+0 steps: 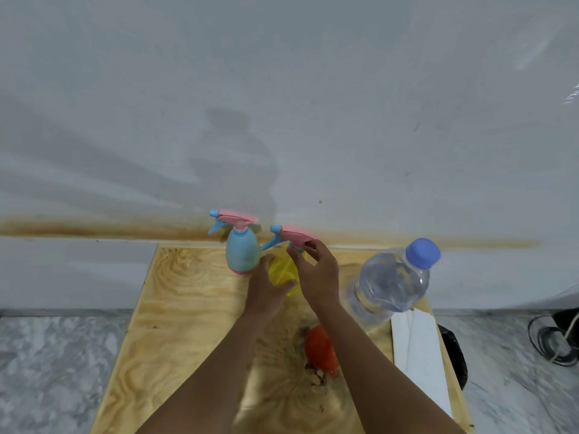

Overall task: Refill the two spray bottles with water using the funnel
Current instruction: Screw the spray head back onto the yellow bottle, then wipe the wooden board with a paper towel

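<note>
Two spray bottles stand at the back of the wooden table [175, 324]. The blue spray bottle [242, 253] is on the left, upright, with a pink and blue trigger head. Beside it stands the yellow spray bottle [283, 272]; my left hand [266, 292] wraps its body from the front. My right hand [318, 272] has its fingers on the bottle's pink spray head [296, 236]. An orange-red funnel [321, 347] lies on the table between my forearms, partly hidden by the right one. A large clear water bottle [390, 283] with a blue cap stands at the right.
A white flat board [418, 349] lies along the table's right edge. The white wall rises directly behind the bottles. A black object and cables sit on the marble floor [56, 355] to the right of the table.
</note>
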`<state>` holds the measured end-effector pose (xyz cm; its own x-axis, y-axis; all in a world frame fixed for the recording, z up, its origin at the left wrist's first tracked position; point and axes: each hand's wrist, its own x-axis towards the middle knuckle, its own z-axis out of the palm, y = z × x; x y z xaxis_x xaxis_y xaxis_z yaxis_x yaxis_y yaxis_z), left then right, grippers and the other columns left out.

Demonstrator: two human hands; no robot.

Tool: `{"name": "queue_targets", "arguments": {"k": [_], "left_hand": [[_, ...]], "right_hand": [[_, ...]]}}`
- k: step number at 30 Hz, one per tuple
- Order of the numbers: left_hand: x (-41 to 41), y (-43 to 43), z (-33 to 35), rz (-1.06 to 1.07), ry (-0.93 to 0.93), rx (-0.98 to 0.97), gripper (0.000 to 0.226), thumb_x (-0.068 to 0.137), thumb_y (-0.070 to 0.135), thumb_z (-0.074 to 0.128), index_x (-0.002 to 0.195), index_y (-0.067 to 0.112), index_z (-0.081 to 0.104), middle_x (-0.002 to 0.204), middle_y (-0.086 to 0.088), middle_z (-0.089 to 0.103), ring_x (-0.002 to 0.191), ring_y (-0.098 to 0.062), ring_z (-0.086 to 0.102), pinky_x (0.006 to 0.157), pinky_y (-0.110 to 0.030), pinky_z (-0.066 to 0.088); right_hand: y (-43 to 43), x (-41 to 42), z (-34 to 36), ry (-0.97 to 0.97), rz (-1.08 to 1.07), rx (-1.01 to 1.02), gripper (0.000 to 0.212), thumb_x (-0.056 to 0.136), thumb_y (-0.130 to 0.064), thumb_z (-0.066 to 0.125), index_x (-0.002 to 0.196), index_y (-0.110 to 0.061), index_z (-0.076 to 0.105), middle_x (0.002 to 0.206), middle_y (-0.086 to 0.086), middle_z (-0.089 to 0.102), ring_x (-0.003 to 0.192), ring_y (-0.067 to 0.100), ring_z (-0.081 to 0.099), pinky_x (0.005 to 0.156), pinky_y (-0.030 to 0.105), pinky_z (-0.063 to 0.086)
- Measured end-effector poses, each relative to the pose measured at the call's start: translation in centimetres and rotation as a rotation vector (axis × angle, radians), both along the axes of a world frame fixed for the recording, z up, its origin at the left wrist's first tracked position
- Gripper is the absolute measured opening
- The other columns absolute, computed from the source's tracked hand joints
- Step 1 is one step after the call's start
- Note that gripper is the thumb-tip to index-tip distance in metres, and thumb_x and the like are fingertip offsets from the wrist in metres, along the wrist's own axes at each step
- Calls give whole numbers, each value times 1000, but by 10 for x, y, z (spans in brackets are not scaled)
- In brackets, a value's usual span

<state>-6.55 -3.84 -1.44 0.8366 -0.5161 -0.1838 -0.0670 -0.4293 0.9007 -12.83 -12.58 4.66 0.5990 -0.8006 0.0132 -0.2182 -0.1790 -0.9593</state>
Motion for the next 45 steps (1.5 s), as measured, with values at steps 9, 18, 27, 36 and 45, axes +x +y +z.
{"name": "queue_targets", "arguments": {"k": [9,18,27,36,45], "left_hand": [[33,-27,-29,26,-67,-9,55,85,38,72,135,28,50,123,4,64,115,-12,61,92,-42,55],[19,-30,-17,44,-127,-59,50,89,37,69,134,32,48,121,10,63,114,-5,60,92,-33,55],[25,-28,-40,41,-62,20,76,83,68,62,144,30,38,133,4,60,122,-14,58,93,-45,56],[-11,10,-1,18,11,11,53,87,36,69,136,34,50,128,7,64,117,-14,61,93,-37,53],[-103,30,-4,-298,93,190,61,86,29,69,143,22,49,140,3,55,122,-10,53,98,-21,41]], "right_hand": [[-20,43,-17,14,-44,-17,28,84,-33,77,108,-21,70,103,-10,71,98,3,63,87,44,55],[-20,38,-15,61,-25,-102,27,88,-31,73,112,-22,64,106,-6,61,96,9,58,86,40,54],[-18,25,-5,183,46,-174,41,95,-33,64,133,-21,57,127,-5,60,116,11,55,97,32,47],[8,-35,5,173,167,-142,31,94,-24,65,125,-17,64,119,-3,64,99,6,66,88,36,57],[22,-163,-1,236,-16,-248,12,87,-28,73,93,-29,62,80,-14,67,71,3,64,64,26,56]]}}
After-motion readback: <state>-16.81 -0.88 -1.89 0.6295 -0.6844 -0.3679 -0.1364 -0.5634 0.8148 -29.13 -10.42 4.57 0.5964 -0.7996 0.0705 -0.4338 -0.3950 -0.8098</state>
